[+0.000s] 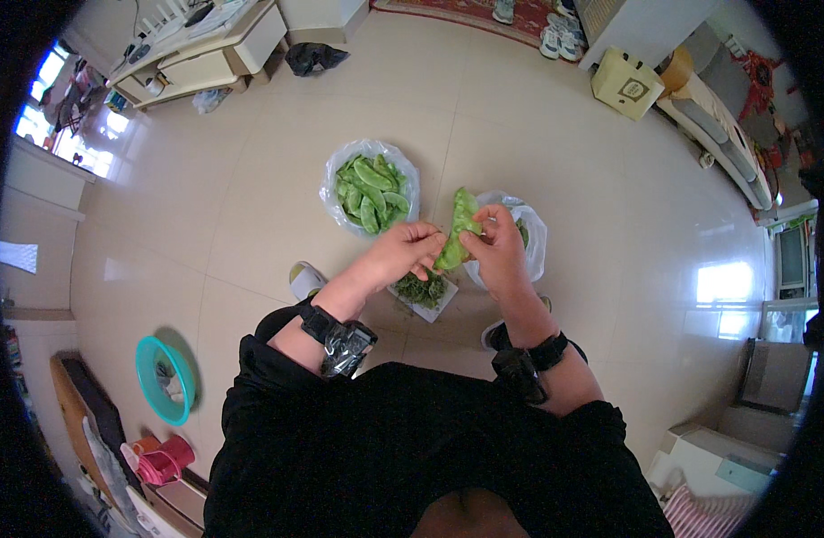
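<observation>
A broad, flat green bean pod point(464, 215) is held up between my two hands, over the floor. My right hand point(503, 257) grips it from the right, thumb and fingers closed on its side. On the other side, my left hand point(401, 253) pinches at the pod's left edge near its lower end. Below the hands lies a heap of thin green trimmings point(419, 290) on a white square sheet or tray point(433, 313). Beyond my left hand an open clear plastic bag point(334, 161) holds many green pods point(374, 186). Behind my right hand stands another plastic bag point(537, 240), its contents mostly hidden.
My shoes point(305, 281) flank the trimmings on the tiled floor. A turquoise basin point(141, 381) and a pink bucket point(166, 461) stand at the left. Farther off are a white cabinet point(224, 58), a black bag point(313, 58), a pale yellow bag point(625, 85) and a sofa point(712, 134).
</observation>
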Tool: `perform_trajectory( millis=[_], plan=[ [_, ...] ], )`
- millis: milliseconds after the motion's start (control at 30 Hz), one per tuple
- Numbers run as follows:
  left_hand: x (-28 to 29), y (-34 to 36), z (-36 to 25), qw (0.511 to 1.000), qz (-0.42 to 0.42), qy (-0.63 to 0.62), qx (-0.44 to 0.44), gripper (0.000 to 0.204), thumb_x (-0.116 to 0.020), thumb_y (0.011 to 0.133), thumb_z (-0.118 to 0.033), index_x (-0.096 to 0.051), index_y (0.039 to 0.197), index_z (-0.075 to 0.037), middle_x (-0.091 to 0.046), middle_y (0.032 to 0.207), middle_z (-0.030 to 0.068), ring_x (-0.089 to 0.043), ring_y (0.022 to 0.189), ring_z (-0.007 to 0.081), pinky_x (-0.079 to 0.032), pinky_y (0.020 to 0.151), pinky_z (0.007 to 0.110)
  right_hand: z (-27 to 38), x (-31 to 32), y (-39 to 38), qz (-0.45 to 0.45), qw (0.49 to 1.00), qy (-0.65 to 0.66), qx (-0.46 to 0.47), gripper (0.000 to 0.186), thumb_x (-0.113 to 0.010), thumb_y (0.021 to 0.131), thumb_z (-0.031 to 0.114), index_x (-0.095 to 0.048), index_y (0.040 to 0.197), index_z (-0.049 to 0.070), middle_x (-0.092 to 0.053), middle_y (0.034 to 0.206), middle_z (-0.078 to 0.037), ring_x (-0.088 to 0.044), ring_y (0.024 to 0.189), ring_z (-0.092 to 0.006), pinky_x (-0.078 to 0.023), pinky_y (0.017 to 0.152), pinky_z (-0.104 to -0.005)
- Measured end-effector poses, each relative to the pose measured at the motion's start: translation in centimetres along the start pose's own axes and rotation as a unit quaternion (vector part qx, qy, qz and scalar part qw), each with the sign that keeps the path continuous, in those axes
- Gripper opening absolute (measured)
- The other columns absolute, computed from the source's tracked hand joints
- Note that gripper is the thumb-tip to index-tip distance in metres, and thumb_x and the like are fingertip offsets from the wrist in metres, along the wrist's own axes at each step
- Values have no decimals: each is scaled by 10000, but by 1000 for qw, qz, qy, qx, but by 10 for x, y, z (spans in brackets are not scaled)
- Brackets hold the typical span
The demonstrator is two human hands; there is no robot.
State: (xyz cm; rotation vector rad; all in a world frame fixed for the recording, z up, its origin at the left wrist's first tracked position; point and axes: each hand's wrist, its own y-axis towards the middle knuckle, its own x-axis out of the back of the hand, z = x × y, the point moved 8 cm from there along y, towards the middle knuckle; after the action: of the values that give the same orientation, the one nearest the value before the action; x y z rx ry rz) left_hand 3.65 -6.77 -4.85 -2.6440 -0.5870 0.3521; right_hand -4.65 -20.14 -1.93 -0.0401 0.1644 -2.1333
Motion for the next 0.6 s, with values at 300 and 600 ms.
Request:
perform_trajectory(
  millis=[300, 600],
  plan=[
    [1, -2, 16, 995, 31, 26, 93, 406, -520, 1017, -424, -658, 1063, -45, -689, 814, 21, -633, 689, 91, -489, 559, 216, -11, 14, 7, -60, 997, 6, 55, 305, -681, 828, -10, -509, 1073, 46, -621, 955, -69, -624, 803, -131, -538, 621, -287],
    [5, 8, -4, 916, -82, 373, -125, 272, -521, 938, -268, -651, 936, -29, -697, 864, 156, -664, 734, 318, -533, 665, 447, 10, 14, 6, -92, 977, -185, 47, 465, -707, 763, 3, -523, 1186, 60, -557, 1189, -133, -552, 1131, -299, -533, 861, -422]
  ],
)
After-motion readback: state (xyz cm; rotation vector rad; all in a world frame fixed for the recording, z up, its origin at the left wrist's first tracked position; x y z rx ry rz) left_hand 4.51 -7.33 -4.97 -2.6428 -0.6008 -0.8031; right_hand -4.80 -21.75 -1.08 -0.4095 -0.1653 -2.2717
